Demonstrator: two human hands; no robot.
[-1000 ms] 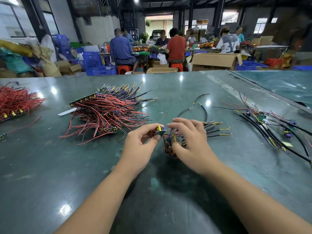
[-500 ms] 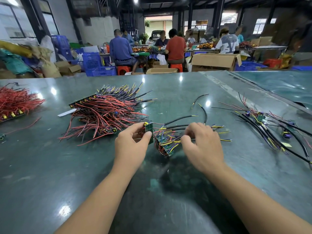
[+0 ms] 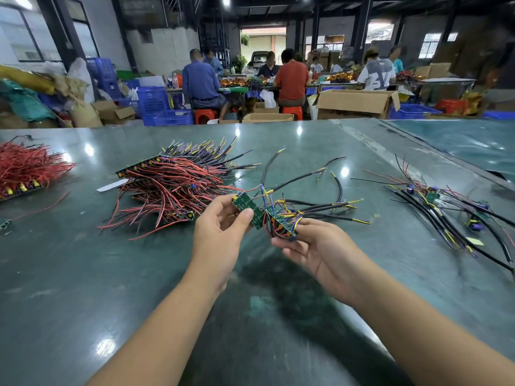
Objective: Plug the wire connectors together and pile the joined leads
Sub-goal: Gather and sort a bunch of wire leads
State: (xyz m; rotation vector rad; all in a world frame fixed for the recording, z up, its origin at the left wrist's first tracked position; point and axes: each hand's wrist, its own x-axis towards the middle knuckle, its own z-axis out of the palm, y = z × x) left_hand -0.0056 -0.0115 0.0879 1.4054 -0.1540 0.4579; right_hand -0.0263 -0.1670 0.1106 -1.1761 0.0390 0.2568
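Left hand [image 3: 220,235]: fingers pinch a small green board [image 3: 249,209] by its edges, lifted above the bench [image 3: 83,288].
Right hand [image 3: 315,246]: fingers curl under a second board with a lead bundle [image 3: 281,222] (black leads trail to the right).
Position: both boards held just beside each other, between the red-lead pile [image 3: 172,188] and the black-lead group [image 3: 446,213].
Handling: judged light; leads limp and tangle-prone; solder joints likely fragile.
Hold point: grip board edges or connector bodies, never the wire.
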